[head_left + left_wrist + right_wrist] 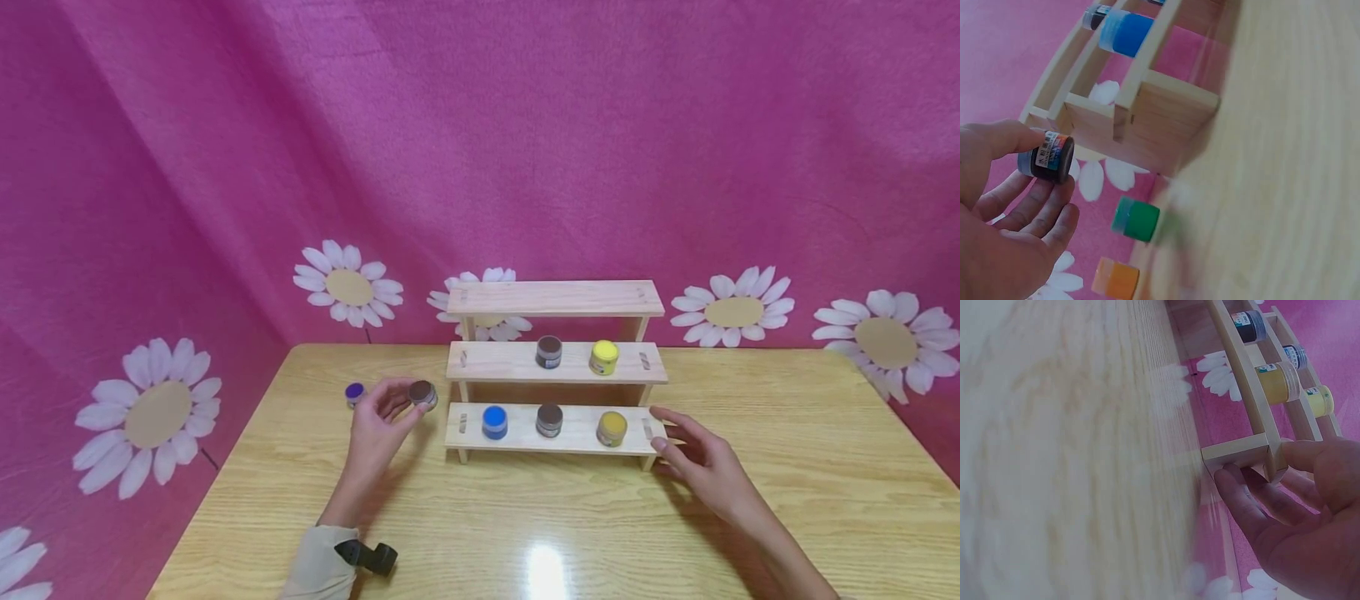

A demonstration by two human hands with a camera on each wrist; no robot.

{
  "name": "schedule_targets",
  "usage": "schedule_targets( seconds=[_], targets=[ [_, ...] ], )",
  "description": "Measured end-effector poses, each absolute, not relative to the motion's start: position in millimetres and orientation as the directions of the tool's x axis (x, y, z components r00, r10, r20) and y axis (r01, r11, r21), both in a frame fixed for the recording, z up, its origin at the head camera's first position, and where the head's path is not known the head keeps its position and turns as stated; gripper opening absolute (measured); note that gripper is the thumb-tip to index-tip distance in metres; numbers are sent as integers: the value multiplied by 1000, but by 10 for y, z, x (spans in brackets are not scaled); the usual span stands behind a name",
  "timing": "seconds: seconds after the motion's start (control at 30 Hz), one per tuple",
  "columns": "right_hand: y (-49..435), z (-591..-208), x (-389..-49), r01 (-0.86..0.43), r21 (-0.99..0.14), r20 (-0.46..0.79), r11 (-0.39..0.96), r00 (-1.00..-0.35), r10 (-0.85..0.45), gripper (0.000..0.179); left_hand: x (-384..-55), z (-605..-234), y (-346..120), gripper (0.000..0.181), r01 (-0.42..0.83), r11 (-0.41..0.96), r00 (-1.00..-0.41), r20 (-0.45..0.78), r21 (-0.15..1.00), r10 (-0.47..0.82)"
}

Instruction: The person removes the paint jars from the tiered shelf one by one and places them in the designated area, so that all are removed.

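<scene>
pinching dark jar (423, 392), left hand (377, 423) is just left of wooden stand (555, 297); right hand (707, 472) grips the stand's right end

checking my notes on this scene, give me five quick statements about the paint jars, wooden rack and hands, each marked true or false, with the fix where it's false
1. The left hand holds a dark paint jar. True.
2. The bright yellow paint jar stands on the top tier. False: it stands on the middle tier.
3. The right hand is at the right end of the wooden rack. True.
4. Four paint jars stand on the bottom tier. False: three do.
5. The purple paint jar stands on the rack. False: it is on the table, left of the rack.
</scene>
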State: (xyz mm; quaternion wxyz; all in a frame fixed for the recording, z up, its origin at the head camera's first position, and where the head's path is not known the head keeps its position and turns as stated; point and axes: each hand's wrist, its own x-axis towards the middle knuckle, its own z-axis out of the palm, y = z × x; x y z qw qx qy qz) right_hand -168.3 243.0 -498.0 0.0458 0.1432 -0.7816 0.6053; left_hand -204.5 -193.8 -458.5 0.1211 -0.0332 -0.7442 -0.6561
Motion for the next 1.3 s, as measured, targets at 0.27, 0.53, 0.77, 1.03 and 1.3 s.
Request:
schedule_targets(
  seconds=[0.27,0.53,0.77,1.03,1.3],
  targets=[
    [2429,-4968,-1676,-259,-937,226,235,-961,-159,45,-1997,-4723,-2049,36,103,233,-991,121,967,-64],
    [2425,-4959,-1675,-257,-939,224,227,-961,-163,44,-2030,-4835,-2103,32,50,340,-995,74,939,-59],
    [2427,-4968,-1682,-270,-936,235,227,-957,-168,44,-2032,-4886,-2115,31,15,420,-995,54,907,-80],
    [2422,-4966,-1679,-279,-933,243,227,-955,-172,44,-2028,-4910,-2115,31,16,456,-996,55,890,-72],
    [2414,-4963,-1668,-280,-934,245,221,-954,-172,44,-2035,-4914,-2118,30,38,460,-995,74,887,-61]
  ],
)
